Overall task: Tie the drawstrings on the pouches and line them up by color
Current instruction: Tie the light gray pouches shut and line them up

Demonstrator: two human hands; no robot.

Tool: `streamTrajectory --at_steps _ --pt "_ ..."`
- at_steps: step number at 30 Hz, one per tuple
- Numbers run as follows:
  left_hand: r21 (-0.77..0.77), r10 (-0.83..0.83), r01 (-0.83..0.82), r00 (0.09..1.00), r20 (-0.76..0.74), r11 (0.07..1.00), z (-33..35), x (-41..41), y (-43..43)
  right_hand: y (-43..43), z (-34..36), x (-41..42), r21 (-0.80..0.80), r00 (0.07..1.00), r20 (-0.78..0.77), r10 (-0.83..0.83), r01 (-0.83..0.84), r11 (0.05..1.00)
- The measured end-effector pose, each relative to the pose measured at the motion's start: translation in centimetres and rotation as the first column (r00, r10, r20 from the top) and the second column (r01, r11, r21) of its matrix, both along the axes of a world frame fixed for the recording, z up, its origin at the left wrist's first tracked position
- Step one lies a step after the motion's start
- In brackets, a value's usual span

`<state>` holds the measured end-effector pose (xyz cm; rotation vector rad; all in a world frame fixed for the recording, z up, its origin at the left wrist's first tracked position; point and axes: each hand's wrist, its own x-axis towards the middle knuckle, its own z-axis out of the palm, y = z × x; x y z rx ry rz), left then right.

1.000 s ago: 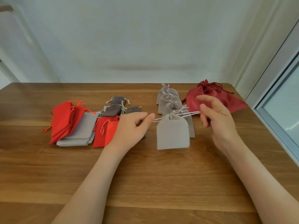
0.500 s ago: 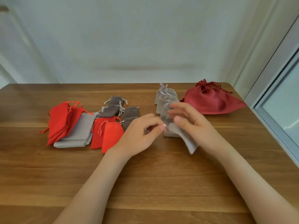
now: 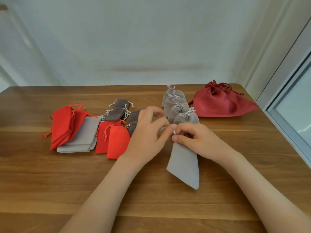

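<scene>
A light grey pouch [image 3: 184, 163] lies on the wooden table [image 3: 151, 195], its bottom pointing toward me. My left hand [image 3: 148, 133] and my right hand [image 3: 193, 138] meet at its gathered mouth, and each pinches its pale drawstring [image 3: 174, 132]. Just beyond my hands, a row of several tied light grey pouches [image 3: 178, 106] runs toward the table's back edge. To the left lie untied pouches: bright red ones [image 3: 67, 125], flat light grey ones [image 3: 82, 138], two smaller red ones [image 3: 116, 140] and dark grey ones [image 3: 119, 110].
A larger dark red drawstring bag [image 3: 220, 103] sits tied at the back right, beside the grey row. A window frame [image 3: 289, 125] borders the table's right side, and a pale wall stands behind the back edge.
My hands had the drawstrings pulled wide apart; they have since come together at the pouch's mouth. The pouch has swung so its bottom points toward me.
</scene>
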<state>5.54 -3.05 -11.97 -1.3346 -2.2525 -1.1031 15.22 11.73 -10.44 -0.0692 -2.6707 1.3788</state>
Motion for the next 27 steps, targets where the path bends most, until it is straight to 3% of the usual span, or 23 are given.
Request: streamTrajectory --at_steps 2,5,9,12,16,21,27 --pt "0.02 0.036 -0.036 0.999 0.016 0.999 0.0 0.0 0.2 -0.2 -0.1 -0.1 0.004 1.0 0.0 -0.019 0.019 1.0" --pt "0.027 0.056 -0.061 0.986 0.156 0.998 0.1 0.7 0.7 -0.3 -0.3 -0.2 0.044 0.996 -0.06 -0.062 0.064 0.997" --pt "0.058 0.013 -0.044 0.891 0.453 0.997 0.1 2.2 1.2 -0.6 -0.4 -0.4 0.094 0.991 -0.121 -0.054 0.065 0.993" --pt "0.068 -0.024 -0.018 0.818 0.574 0.998 0.0 3.2 1.5 -0.7 -0.4 -0.5 0.098 0.976 -0.21 -0.05 0.071 0.993" --pt "0.014 -0.032 0.029 0.826 0.563 0.999 -0.1 3.4 1.6 -0.5 -0.3 -0.6 0.014 0.955 -0.27 -0.12 0.128 0.992" --pt "-0.038 -0.101 0.139 0.856 0.507 0.989 -0.1 3.3 1.8 -0.2 0.2 -0.7 -0.237 0.959 -0.22 -0.176 0.122 0.964" --pt "-0.002 -0.039 0.044 0.897 0.44 0.999 -0.5 3.2 1.8 0.2 0.0 -0.5 -0.228 0.962 -0.185 -0.2 0.156 0.961"
